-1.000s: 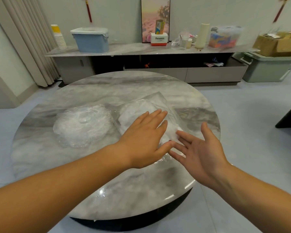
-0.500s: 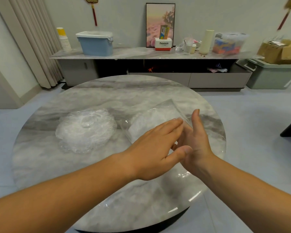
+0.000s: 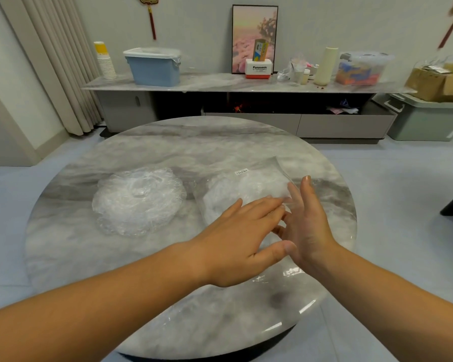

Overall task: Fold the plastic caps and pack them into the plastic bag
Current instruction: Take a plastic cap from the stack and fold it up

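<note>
A clear plastic bag (image 3: 249, 186) stuffed with white folded caps lies on the round marble table (image 3: 168, 142), right of centre, a small label near its far edge. My left hand (image 3: 241, 239) lies flat on the bag's near part, fingers straight. Against the bag's right side stands my right hand (image 3: 306, 226), on edge with straight fingers, its fingertips touching the plastic. A loose pile of crinkled clear plastic caps (image 3: 139, 199) sits to the left of the bag, untouched.
The table's near and right edges are close to my arms. Behind stands a low marble-topped sideboard (image 3: 220, 83) with a blue bin (image 3: 153, 66), paper cups (image 3: 105, 60), a Panasonic box (image 3: 259, 69) and other clutter. A grey crate (image 3: 426, 118) sits on the floor at right.
My right hand turned from palm-up beside the bag to standing on edge against its right side. My left hand slid slightly along the bag. The view shifted a little.
</note>
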`<state>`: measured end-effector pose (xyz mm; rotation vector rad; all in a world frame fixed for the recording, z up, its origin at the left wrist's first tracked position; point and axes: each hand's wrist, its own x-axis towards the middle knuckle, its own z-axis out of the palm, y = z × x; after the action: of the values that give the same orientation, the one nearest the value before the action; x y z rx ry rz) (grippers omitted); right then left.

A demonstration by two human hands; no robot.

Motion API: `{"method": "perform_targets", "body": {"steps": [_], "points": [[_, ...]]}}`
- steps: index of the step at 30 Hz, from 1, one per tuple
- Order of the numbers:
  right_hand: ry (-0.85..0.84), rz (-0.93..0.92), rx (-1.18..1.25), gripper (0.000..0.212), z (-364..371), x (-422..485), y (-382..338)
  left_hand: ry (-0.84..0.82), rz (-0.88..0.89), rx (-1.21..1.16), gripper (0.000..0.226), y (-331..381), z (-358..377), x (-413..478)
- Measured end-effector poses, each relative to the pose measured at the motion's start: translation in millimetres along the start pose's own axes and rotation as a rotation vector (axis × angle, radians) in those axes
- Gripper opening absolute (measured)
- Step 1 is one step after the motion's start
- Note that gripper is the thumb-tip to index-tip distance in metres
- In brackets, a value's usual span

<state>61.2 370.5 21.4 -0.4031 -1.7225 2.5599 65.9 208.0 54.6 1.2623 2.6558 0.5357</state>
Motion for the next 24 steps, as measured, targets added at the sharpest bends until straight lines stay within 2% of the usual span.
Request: {"method": "perform_targets", "body": {"steps": [3,7,13,17,19,24], "points": [[-0.026,-0.008,-0.068,0.069,-4,-6,5,-0.004,0.004,0.020,0.074,-3,1,-1],[-0.042,-0.063,-0.123,0.089,-11,-11,9,-0.029,0.004,0.068,0.073,-8,5,-3],[-0.041,-0.066,-0.192,0.092,-15,-15,12,-0.071,-0.003,0.108,0.078,-10,8,-6],[-0.031,-0.084,-0.248,0.072,-11,-15,16,-0.083,-0.004,0.081,0.078,-8,7,-8],[-0.022,-0.079,-0.263,0.069,-8,-12,14,-0.087,0.008,0.059,0.077,-7,7,-9],[-0.023,-0.016,-0.269,0.088,-1,-4,4,-0.060,0.056,0.026,0.079,-9,9,-9]]}}
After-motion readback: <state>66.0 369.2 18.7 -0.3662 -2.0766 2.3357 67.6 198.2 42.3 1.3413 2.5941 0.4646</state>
